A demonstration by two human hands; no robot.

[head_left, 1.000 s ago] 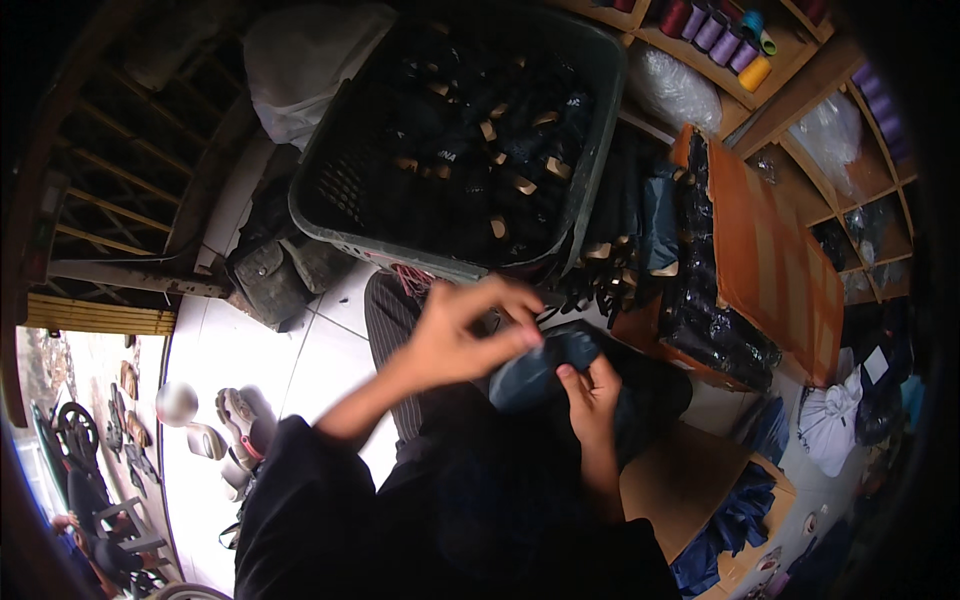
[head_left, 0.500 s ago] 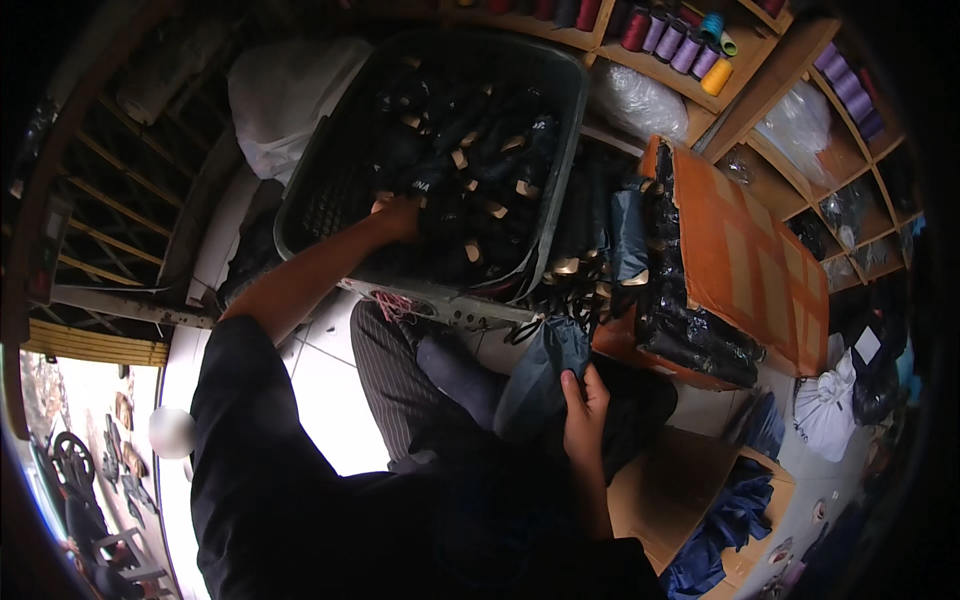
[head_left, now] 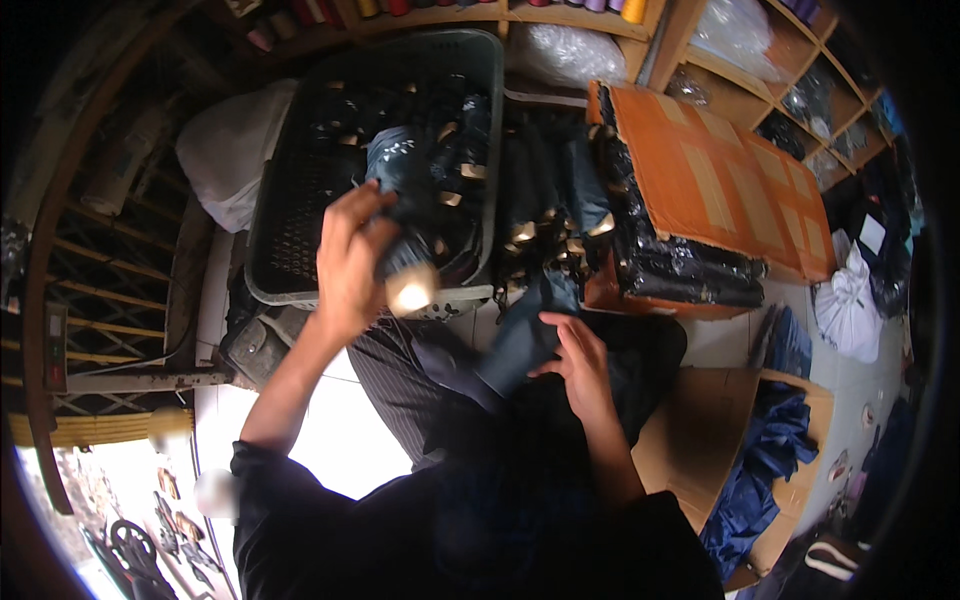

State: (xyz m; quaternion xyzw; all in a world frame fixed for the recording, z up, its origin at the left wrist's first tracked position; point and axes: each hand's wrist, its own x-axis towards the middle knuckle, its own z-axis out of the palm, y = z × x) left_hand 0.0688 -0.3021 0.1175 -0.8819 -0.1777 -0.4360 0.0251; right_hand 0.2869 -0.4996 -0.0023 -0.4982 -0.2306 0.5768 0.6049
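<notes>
My left hand [head_left: 352, 260] is closed around a folded umbrella [head_left: 398, 165], a dark blue-grey roll with small pale marks and a blurred, pale wood-coloured end. It is held up over the near part of a large dark basket [head_left: 262, 200], where several similar dark rolled umbrellas [head_left: 474, 140] lie. A dark blue-grey fabric sleeve [head_left: 528, 335] slants across my lap. At its right edge is my right hand [head_left: 578, 362], thumb and fingers spread apart, the fingertips at or just off the cloth. Whether they touch it is hard to see.
More umbrellas [head_left: 585, 195] stand in a bunch right of the basket, beside an orange-brown carton [head_left: 690, 160]. An open cardboard box [head_left: 690, 430] with blue cloth [head_left: 765, 480] sits at my right. Wooden shelves [head_left: 735, 100] line the back; a metal lattice [head_left: 110, 260] is at left.
My left hand has come up out of the basket with an umbrella. My right hand's fingers have spread from their grip on the sleeve. The whole view has shifted.
</notes>
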